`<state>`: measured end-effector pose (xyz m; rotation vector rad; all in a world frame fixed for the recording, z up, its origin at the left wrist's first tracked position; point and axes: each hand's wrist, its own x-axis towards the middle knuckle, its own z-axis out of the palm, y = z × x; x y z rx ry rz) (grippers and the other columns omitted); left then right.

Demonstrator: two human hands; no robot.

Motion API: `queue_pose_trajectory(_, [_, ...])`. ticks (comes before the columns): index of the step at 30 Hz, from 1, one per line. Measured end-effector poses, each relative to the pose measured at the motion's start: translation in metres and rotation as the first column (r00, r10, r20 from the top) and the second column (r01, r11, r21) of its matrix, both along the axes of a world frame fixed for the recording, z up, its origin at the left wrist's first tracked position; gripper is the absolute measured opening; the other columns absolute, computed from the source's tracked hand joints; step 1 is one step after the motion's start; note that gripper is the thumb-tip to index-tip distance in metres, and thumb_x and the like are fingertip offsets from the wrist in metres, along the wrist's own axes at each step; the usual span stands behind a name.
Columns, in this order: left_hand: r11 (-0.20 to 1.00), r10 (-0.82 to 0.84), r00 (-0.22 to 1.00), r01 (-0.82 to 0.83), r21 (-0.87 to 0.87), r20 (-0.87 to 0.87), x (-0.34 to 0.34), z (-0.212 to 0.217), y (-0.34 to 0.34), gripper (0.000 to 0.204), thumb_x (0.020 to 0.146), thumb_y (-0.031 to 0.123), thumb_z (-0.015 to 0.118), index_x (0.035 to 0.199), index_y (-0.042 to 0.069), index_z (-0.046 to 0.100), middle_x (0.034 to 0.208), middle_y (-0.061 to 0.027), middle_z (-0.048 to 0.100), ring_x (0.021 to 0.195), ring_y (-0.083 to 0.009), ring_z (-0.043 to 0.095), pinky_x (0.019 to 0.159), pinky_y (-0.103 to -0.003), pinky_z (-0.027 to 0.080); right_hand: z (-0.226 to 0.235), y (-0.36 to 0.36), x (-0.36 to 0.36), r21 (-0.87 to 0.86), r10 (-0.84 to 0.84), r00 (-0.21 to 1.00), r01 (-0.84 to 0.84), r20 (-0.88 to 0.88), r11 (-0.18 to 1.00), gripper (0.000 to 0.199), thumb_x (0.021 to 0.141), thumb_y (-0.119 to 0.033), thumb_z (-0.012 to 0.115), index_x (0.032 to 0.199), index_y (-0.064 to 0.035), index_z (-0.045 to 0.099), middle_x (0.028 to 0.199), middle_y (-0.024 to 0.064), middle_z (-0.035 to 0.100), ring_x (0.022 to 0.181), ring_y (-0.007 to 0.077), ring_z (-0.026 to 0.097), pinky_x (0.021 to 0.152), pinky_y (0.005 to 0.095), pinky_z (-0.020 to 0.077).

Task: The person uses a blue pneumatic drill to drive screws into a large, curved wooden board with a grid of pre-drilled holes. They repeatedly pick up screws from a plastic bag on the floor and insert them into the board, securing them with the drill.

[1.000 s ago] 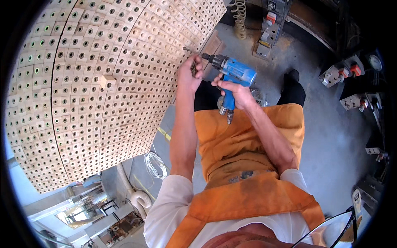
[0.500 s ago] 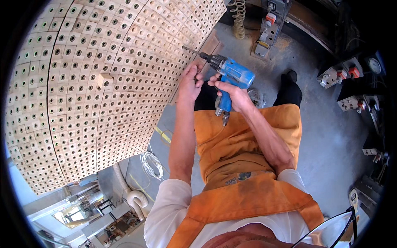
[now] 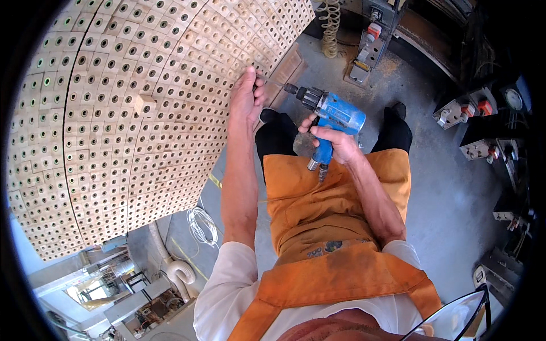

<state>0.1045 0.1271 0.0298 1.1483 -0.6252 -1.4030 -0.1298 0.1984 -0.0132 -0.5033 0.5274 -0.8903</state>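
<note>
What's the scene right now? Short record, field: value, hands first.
Left hand: raised at the block wall, fingers curled; contents and contact unclear
Right hand: wrapped around the handle of the blue power driver
Driver bit: points toward the left hand
Block wall: pale wooden blocks with holes; many dark-ringed, an upper-right patch plain
Odd block: sits proud of the wall face
Clothing: orange apron, white shirt
Floor: coiled white cable, left of the apron
</note>
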Motion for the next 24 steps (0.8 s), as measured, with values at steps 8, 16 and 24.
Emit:
queue_pose_trajectory(8, [0.996,0.068,0.997,-0.069,0.052,0.021,-0.015,0.001,-0.016,0.03,0.095,0.037,0.054,0.098,0.006,0.055,0.073,0.0022,0.045,0.055,-0.0052,0.039,0.041,-0.017,0.029,-0.008,0.001,0.016,0.058,-0.087,0.994,0.083,0.067,0.995,0.029,0.084,-0.003,0.061,0.112,-0.0044,0.054,0.102,0.0091,0.064,0.097,0.0213,0.063,0.063,0.0266,0.0474])
queue_pose_trajectory(16, [0.996,0.075,0.985,-0.067,0.053,-0.154,-0.013,0.006,-0.018,0.029,0.097,0.035,0.053,0.097,0.006,0.055,0.072,0.0027,0.043,0.054,-0.0057,0.037,0.041,-0.018,0.028,0.002,0.002,0.026,0.036,-0.123,0.992,0.122,0.02,0.992,0.024,0.084,-0.002,0.062,0.108,-0.0059,0.056,0.101,0.0076,0.065,0.099,0.0212,0.064,0.061,0.0279,0.0465])
queue_pose_trajectory(24, [0.999,0.053,0.995,-0.053,0.006,-0.089,-0.01,-0.002,-0.018,0.028,0.098,0.03,0.049,0.099,0.002,0.056,0.075,0.0008,0.046,0.056,-0.0064,0.041,0.042,-0.019,0.03,0.003,0.002,0.03,0.043,-0.112,0.994,0.112,-0.009,0.993,0.025,0.085,-0.002,0.062,0.108,-0.0062,0.055,0.102,0.0076,0.064,0.101,0.0211,0.063,0.064,0.0281,0.0465])
